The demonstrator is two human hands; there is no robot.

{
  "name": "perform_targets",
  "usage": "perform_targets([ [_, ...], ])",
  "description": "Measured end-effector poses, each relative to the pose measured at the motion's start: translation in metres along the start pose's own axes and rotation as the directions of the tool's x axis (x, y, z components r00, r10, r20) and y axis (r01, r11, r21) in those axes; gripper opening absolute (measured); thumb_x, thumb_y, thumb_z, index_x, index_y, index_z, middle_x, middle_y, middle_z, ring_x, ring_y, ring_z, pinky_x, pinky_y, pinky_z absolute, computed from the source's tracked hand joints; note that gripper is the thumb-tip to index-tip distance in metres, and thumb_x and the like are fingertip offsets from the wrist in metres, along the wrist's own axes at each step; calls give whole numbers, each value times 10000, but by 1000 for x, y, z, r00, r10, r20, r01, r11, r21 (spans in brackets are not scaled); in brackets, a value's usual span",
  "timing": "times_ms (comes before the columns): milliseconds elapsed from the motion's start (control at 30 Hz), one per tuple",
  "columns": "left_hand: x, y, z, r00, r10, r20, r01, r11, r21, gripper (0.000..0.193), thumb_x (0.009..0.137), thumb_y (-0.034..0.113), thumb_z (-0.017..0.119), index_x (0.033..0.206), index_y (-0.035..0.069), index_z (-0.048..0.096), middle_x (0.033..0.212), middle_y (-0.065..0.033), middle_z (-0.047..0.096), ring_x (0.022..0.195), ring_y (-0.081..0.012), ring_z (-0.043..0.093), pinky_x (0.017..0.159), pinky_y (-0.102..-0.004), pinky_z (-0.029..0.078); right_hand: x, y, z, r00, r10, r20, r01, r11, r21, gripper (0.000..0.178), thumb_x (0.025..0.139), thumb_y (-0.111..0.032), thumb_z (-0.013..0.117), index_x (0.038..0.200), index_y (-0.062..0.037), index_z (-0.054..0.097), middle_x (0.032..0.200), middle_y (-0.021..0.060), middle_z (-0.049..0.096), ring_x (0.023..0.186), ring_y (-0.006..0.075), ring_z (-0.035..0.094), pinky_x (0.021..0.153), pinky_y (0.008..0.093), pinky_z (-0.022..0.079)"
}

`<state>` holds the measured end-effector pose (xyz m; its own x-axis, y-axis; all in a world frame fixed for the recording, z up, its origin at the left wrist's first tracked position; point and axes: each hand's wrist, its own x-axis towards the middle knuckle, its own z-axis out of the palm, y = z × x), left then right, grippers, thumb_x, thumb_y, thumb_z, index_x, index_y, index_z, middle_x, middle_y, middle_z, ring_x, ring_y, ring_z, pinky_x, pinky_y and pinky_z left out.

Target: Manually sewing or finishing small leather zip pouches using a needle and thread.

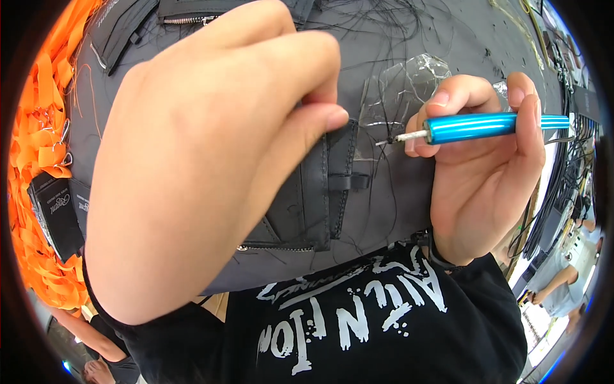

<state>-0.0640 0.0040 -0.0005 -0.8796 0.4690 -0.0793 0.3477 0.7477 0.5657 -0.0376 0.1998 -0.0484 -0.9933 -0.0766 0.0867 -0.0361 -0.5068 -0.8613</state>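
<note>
My left hand [211, 109] is closed over a black wallet [313, 192], thumb and fingers pressed together near its upper edge. Whatever the pinch holds is hidden behind the fingers. The wallet lies on the grey work surface, with stitched edges, a small strap tab [349, 182] on its right side and a zip [275, 248] along its near edge. In my right hand [483, 153] is a blue pen-shaped tool [473, 128], held roughly level. Its thin pale metal tip points left, toward the wallet, among loose black threads [389, 121].
Orange straps [48, 128] with metal clips pile up along the left rim. Beside them are black printed cards [56, 214]. More black wallets [121, 32] lie at the far left. Clear plastic film [409, 80] and tangled threads lie beyond my hands. Other people [563, 281] are at the edges.
</note>
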Motion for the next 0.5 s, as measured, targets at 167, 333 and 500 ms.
perform_targets([
  [167, -4, -9, 2, 998, 51, -27, -52, 998, -38, 143, 922, 93, 582, 853, -14, 516, 770, -41, 433, 674, -132, 435, 630, -251, 361, -1, -3, 1, 996, 29, -88, -37, 996, -85, 266, 1065, -345, 269, 1074, -116, 405, 954, 234, 635, 687, 278, 612, 703, 374, 515],
  [333, -5, -8, 2, 1000, -9, -20, 7, 994, -109, 139, 965, 115, 539, 886, 4, 512, 804, -29, 427, 678, -105, 431, 615, -228, 363, -4, -8, 20, 986, 62, -153, -95, 971, -221, 301, 1068, -351, 276, 1081, -70, 381, 976, 302, 636, 746, 315, 655, 761, 391, 548],
  [500, -3, -11, -1, 1000, -7, -4, 7, 999, -36, 142, 975, 122, 528, 892, 7, 511, 812, -26, 431, 674, -101, 430, 610, -221, 367, 3, 4, 11, 999, -15, -47, -8, 891, -453, 316, 1074, -336, 258, 1072, -34, 348, 961, 308, 636, 755, 312, 670, 772, 380, 566],
])
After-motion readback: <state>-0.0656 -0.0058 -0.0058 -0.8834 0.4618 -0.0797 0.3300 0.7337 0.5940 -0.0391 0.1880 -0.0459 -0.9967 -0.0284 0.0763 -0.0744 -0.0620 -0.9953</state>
